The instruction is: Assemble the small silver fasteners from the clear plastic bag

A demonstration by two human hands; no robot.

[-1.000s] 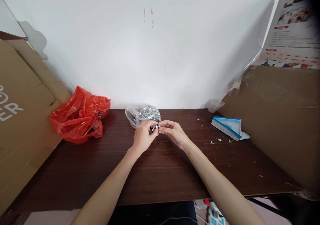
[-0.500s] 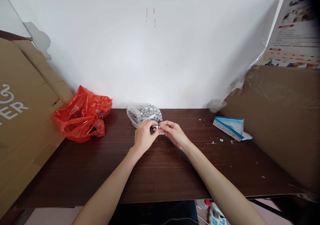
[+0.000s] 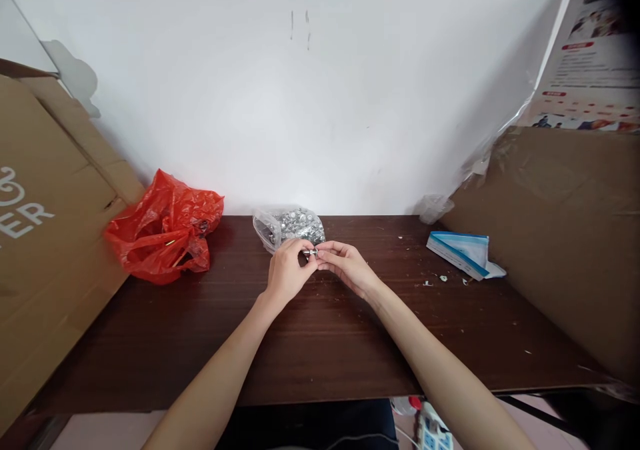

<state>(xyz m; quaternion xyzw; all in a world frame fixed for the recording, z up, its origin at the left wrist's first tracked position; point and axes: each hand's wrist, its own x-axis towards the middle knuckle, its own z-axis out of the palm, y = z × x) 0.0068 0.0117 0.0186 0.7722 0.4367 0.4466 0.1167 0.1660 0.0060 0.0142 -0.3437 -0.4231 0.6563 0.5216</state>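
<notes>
A small shiny metal fitting (image 3: pixel 311 253) is pinched between my two hands, just in front of a clear plastic bag (image 3: pixel 267 228) of small silvery metal parts (image 3: pixel 300 223). My left hand (image 3: pixel 290 267) closes thumb and fingers on its left side. From the right, the fingertips of my right hand (image 3: pixel 347 265) grip its other end. Fingers cover part of the fitting, and its exact kind is too small to make out.
A red plastic bag (image 3: pixel 167 230) lies on the brown table (image 3: pixel 325 343) at left, beside a cardboard box (image 3: pixel 50 237). A blue-and-white packet (image 3: pixel 460 253) and white scraps (image 3: pixel 443 278) lie at right, near another box (image 3: pixel 560 237). A power strip (image 3: pixel 434 430) sits below the edge.
Both hands keep their grip at nearly the same spot. The metal fitting has turned slightly between the fingers, and the camera view has shifted a little.
</notes>
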